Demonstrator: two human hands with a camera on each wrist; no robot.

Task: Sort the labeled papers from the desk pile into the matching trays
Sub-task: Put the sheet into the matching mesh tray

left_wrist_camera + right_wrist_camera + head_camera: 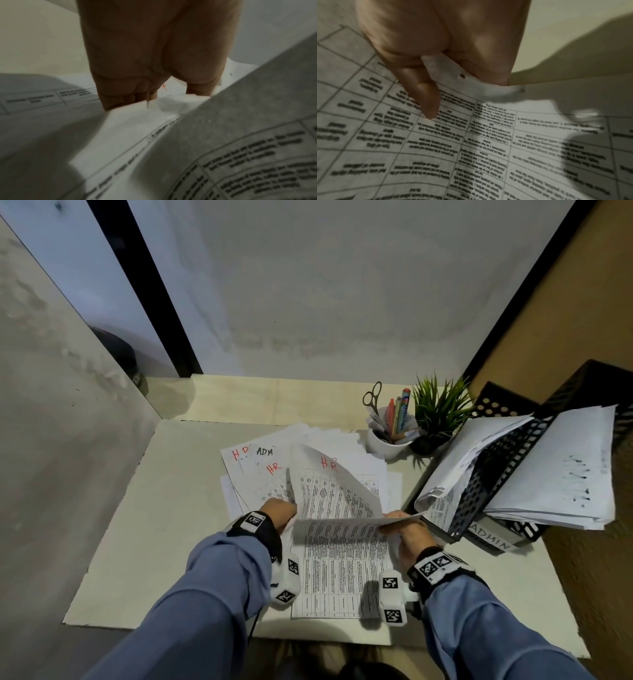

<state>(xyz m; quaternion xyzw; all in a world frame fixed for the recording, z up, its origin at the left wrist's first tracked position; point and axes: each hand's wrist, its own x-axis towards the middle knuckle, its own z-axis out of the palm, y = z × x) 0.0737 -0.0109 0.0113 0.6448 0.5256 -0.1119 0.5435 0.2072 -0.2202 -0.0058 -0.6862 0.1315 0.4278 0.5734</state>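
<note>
A spread pile of printed papers (260,474) lies mid-desk, with sheets marked "HR" in red and "ADM" in black. One table-printed sheet marked "HR" (329,487) is bowed up off the pile between my hands. My left hand (279,510) curls its fingers (120,98) over the sheet's left edge, with the fingertips hidden behind the paper. My right hand (399,525) pinches the sheet's right edge (453,70) between thumb (426,97) and fingers. Stacked black mesh trays (493,481) stuffed with papers stand at the right. The lower one carries an "ADMIN" label (489,537).
A white cup of pens (390,440) with scissors (372,397) and a small green plant (438,412) stand behind the pile, just left of the trays. Grey partition walls close the desk at the left and back. The desk's front edge runs just below my wrists.
</note>
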